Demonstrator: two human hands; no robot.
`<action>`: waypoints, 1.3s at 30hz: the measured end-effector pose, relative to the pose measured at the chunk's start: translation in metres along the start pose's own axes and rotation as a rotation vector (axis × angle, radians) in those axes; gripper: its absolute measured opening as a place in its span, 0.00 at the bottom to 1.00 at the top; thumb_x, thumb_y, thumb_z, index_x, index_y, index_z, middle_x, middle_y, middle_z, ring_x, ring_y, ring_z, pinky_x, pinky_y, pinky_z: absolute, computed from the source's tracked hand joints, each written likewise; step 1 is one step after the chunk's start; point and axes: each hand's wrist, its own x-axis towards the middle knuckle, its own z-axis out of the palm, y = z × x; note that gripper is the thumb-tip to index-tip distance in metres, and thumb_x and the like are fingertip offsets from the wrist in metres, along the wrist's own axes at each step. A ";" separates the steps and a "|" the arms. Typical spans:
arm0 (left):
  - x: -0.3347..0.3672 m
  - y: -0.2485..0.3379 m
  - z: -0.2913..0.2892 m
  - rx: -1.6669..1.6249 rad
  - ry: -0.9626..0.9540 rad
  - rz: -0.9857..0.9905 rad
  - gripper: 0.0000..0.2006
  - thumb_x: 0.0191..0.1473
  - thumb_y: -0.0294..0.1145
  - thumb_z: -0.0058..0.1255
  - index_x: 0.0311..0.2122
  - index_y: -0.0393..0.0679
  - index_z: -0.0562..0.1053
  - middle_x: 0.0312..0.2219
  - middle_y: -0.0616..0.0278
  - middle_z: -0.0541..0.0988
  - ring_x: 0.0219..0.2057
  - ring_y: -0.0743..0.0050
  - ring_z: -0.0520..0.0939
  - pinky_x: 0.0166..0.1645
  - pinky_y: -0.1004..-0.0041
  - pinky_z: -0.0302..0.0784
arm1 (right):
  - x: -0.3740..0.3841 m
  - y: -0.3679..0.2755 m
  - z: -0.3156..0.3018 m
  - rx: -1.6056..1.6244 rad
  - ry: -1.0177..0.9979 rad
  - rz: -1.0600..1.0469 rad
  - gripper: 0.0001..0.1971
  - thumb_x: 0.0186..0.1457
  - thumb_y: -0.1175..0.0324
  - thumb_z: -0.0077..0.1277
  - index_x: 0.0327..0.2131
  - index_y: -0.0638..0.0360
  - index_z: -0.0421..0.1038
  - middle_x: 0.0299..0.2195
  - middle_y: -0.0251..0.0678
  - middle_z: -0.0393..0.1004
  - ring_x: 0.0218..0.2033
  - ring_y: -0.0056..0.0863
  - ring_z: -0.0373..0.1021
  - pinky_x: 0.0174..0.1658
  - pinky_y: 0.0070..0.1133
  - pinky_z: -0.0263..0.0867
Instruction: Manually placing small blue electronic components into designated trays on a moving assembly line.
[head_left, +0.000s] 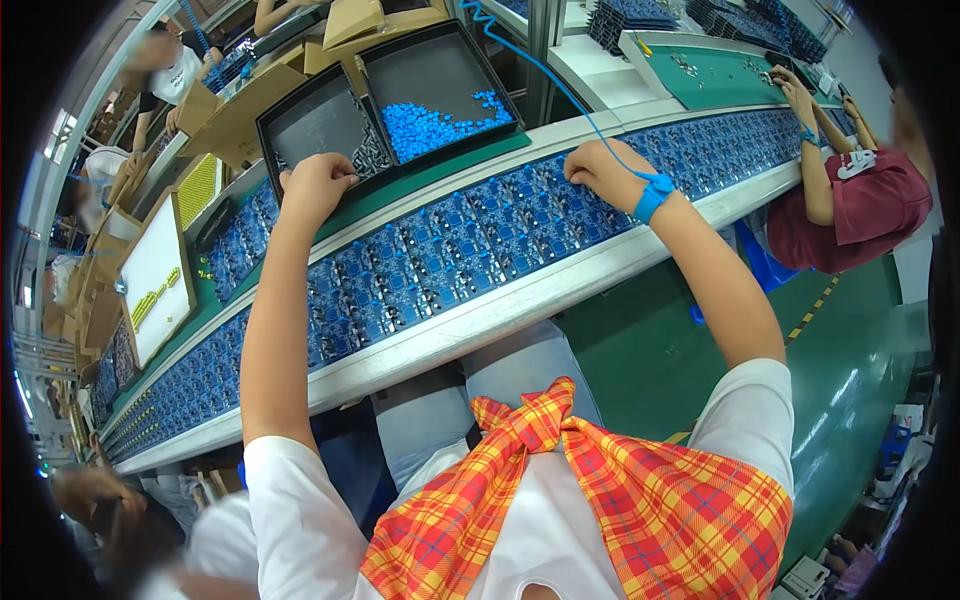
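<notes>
My left hand is at the near edge of a black tray of small dark metallic parts. Its fingers are bent together, and anything between them is too small to make out. Over the row of blue circuit boards, farther right, is my right hand. Those fingers are curled in a pinch close to a board, hiding whatever they grip. A blue wrist strap with a coiled cord circles my right wrist. Small blue components fill part of a second black tray.
A pale rail edges the line of boards on my side. To the left stands a white board with yellow parts beside cardboard boxes. At the right a person in a maroon shirt works at a green surface.
</notes>
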 end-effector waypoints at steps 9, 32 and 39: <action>-0.011 0.013 0.003 -0.019 0.329 0.167 0.08 0.53 0.36 0.54 0.36 0.48 0.79 0.28 0.60 0.81 0.32 0.61 0.81 0.39 0.63 0.69 | -0.003 -0.001 -0.003 -0.055 0.005 -0.035 0.03 0.50 0.73 0.54 0.30 0.61 0.75 0.30 0.42 0.75 0.35 0.43 0.72 0.40 0.32 0.68; -0.030 0.179 0.022 -0.564 -0.184 0.384 0.09 0.51 0.28 0.56 0.39 0.40 0.79 0.33 0.57 0.82 0.33 0.67 0.80 0.40 0.72 0.73 | 0.002 0.006 0.003 -0.049 0.030 -0.088 0.03 0.49 0.74 0.54 0.29 0.62 0.75 0.29 0.43 0.76 0.34 0.44 0.73 0.39 0.33 0.69; -0.026 0.190 0.024 -0.600 -0.234 0.356 0.09 0.51 0.28 0.56 0.38 0.39 0.79 0.30 0.59 0.82 0.31 0.74 0.79 0.38 0.75 0.72 | 0.000 0.013 0.005 -0.042 0.053 -0.121 0.03 0.49 0.75 0.54 0.29 0.63 0.76 0.29 0.44 0.76 0.34 0.44 0.73 0.39 0.32 0.69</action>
